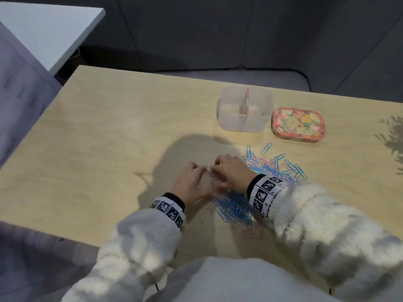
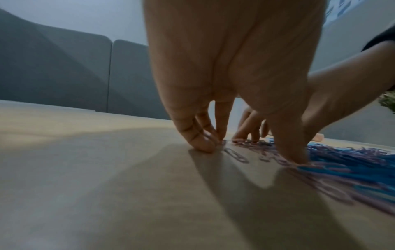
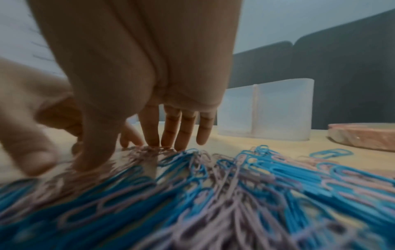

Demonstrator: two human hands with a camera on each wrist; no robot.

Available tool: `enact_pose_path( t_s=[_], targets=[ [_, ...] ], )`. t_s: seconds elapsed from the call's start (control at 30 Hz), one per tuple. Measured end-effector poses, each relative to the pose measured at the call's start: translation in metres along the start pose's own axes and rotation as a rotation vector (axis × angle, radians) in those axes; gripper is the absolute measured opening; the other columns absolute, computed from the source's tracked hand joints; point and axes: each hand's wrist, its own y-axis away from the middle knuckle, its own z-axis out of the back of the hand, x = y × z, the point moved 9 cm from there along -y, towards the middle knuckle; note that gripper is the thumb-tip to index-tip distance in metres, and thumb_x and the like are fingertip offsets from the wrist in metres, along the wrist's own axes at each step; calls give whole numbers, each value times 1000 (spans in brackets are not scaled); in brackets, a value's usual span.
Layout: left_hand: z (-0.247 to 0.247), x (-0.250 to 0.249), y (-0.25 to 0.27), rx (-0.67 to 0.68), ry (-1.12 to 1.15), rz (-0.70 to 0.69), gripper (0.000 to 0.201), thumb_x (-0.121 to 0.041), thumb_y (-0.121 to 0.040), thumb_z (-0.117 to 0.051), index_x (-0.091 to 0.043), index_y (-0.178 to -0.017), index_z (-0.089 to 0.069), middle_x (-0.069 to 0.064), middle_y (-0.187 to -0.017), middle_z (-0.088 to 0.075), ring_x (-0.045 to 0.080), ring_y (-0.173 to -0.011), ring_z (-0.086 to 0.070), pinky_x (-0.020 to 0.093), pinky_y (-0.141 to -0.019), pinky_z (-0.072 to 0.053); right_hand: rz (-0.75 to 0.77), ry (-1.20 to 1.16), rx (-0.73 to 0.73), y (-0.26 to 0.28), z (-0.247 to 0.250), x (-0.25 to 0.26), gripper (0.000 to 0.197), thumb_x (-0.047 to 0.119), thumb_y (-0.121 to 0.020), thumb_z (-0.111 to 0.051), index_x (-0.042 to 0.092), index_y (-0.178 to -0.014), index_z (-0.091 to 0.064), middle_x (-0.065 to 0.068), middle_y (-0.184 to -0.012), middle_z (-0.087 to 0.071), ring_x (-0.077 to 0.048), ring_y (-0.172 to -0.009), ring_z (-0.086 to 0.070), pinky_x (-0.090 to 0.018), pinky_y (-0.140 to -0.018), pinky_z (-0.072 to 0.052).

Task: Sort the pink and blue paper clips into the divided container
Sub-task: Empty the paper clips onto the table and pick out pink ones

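Observation:
A heap of pink and blue paper clips [image 1: 272,168] [image 3: 235,194] lies on the wooden table [image 1: 98,138] and runs back under my right wrist. Both hands work at its left edge. My left hand [image 1: 201,179] [image 2: 250,152] has its fingertips on the table and its thumb on pink clips [image 2: 252,143]. My right hand [image 1: 219,173] [image 3: 128,155] presses straight fingers and thumb onto the same pink bunch [image 3: 149,150]. One pink clip [image 2: 236,155] lies loose between my left hand's fingers and thumb. The translucent divided container [image 1: 239,123] [image 3: 278,110] stands beyond the heap, with no clips visible inside.
A flat floral lid [image 1: 297,125] [image 3: 363,137] lies right of the container. A white tabletop [image 1: 43,29] stands at the far left, and a grey sofa [image 1: 239,40] runs behind the table. Bare wood stretches left of my hands.

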Motion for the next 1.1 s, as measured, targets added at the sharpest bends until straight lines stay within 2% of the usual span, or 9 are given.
enact_pose_path(
  t_s=[0.13, 0.3, 0.47, 0.63, 0.7, 0.8, 0.9, 0.97, 1.1],
  targets=[
    [3, -13, -7, -94, 31, 7, 46, -28, -78, -68, -6, -116, -56, 13, -112, -50, 27, -99, -53, 34, -86, -44, -9, -55, -28, 6, 1, 8, 27, 31, -88, -54, 22, -112, -63, -6, -112, -55, -27, -107, -48, -36, -89, -33],
    [4, -18, -21, -47, -73, -13, 20, -16, -88, -55, -3, -103, -60, 15, -107, -57, 31, -96, -56, 38, -83, -45, -65, -73, -42, -2, 1, 5, 21, 15, -91, -49, 8, -108, -59, -13, -107, -59, -32, -101, -55, -39, -85, -39],
    [3, -17, -32, -42, -170, -53, 20, -21, -91, -53, -4, -100, -60, 12, -105, -59, 29, -94, -57, 35, -78, -43, -162, -358, -85, 0, 15, -19, 17, 11, -90, -50, 1, -99, -61, -16, -106, -61, -31, -102, -55, -36, -86, -41],
    [-1, -22, -38, -16, -232, -117, 19, -19, -93, -49, -3, -99, -57, 12, -106, -56, 28, -98, -52, 37, -82, -44, -253, -650, -340, 0, 81, -68, 11, 11, -89, -56, 5, -85, -63, -11, -91, -66, -24, -86, -59, -33, -79, -46],
    [-1, -26, -40, -25, -220, -166, 17, -16, -93, -48, -3, -97, -58, 13, -105, -57, 29, -98, -53, 37, -83, -44, -297, -659, -454, -5, 116, -91, 10, 8, -88, -54, 3, -84, -62, -10, -88, -64, -20, -82, -55, -29, -76, -42],
    [-1, -29, -42, -6, -212, -192, 16, -17, -93, -48, -5, -97, -59, 12, -102, -61, 28, -95, -56, 33, -80, -43, -376, -638, -575, -18, 153, -123, 12, 4, -86, -52, 0, -87, -63, -13, -95, -68, -25, -89, -58, -32, -83, -45],
    [-1, -30, -44, 32, -189, -196, 26, -30, -93, -49, -6, -96, -59, 11, -98, -63, 26, -90, -57, 32, -77, -44, -432, -577, -518, -35, 158, -134, 14, 9, -88, -54, 2, -92, -66, -14, -101, -69, -29, -96, -61, -30, -82, -44],
    [0, -30, -43, 47, -151, -196, 29, -34, -92, -51, -6, -94, -60, 11, -96, -64, 26, -87, -58, 32, -76, -45, -443, -556, -466, -40, 156, -133, 21, 9, -89, -53, -1, -101, -66, -17, -107, -68, -32, -102, -61, -33, -90, -46],
    [20, -29, -46, 15, -22, -150, 16, -19, -91, -54, -8, -100, -62, 7, -102, -65, 22, -93, -59, 30, -83, -47, -402, -566, -560, -23, 156, -126, 29, 3, -91, -43, -1, -111, -64, -18, -113, -67, -32, -107, -61, -37, -98, -46]
  ],
)
